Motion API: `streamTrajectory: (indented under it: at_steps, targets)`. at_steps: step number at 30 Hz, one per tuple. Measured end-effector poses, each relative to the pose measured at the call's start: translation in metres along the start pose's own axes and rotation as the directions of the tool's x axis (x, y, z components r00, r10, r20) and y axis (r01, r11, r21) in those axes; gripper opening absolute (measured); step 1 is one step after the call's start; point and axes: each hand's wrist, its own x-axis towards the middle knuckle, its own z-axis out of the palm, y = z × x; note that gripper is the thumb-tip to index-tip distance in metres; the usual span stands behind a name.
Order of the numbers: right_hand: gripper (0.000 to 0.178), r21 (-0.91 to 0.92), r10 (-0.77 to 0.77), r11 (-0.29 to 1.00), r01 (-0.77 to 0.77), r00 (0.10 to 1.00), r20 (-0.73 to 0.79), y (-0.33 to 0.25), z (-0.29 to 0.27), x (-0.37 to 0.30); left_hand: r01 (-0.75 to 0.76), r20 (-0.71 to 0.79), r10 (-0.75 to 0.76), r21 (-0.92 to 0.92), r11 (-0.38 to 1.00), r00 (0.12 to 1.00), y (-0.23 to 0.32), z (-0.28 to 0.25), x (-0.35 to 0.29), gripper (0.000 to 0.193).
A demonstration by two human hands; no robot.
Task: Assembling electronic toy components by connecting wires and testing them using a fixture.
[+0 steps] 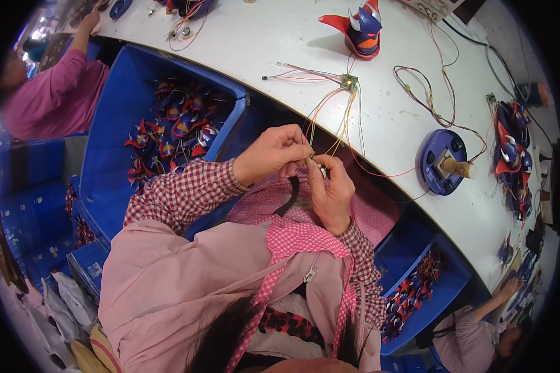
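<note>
My left hand [269,155] and my right hand [333,194] meet just off the table's edge, fingertips pinched together on thin coloured wires [313,127]. These run up to a small green circuit board [349,82] lying on the table, where a spot glows. A small round part [323,171] shows by my right fingers; I cannot make out its kind. More thin leads spread left from the board. Behind the board stands a purple and red horned toy head [366,36], upright. To the right rests a round blue base [443,163] with a metal and tan piece on it.
The white table [379,118] curves around me. Blue bins of toy heads stand on the left [99,143] and lower right [438,304]. Toy heads [510,155] with wires pile at the table's right. Other people work at left [56,93] and lower right [466,342].
</note>
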Motion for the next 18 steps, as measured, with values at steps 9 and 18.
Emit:
streamTrajectory:
  at_steps: [9, 18]
  targets:
    - [0.015, -0.011, -0.037, 0.999, 0.037, 0.999, -0.007, 0.0004, 0.0000, 0.0011, 0.012, -0.005, -0.012, -0.006, 1.000, 1.000, -0.0018, 0.0006, 0.0018, 0.015]
    - [0.015, -0.015, -0.044, 0.999, 0.044, 0.999, -0.011, 0.0009, 0.0007, -0.0005, 0.011, -0.012, -0.011, -0.017, 1.000, 1.000, -0.0030, 0.0009, 0.0014, 0.015]
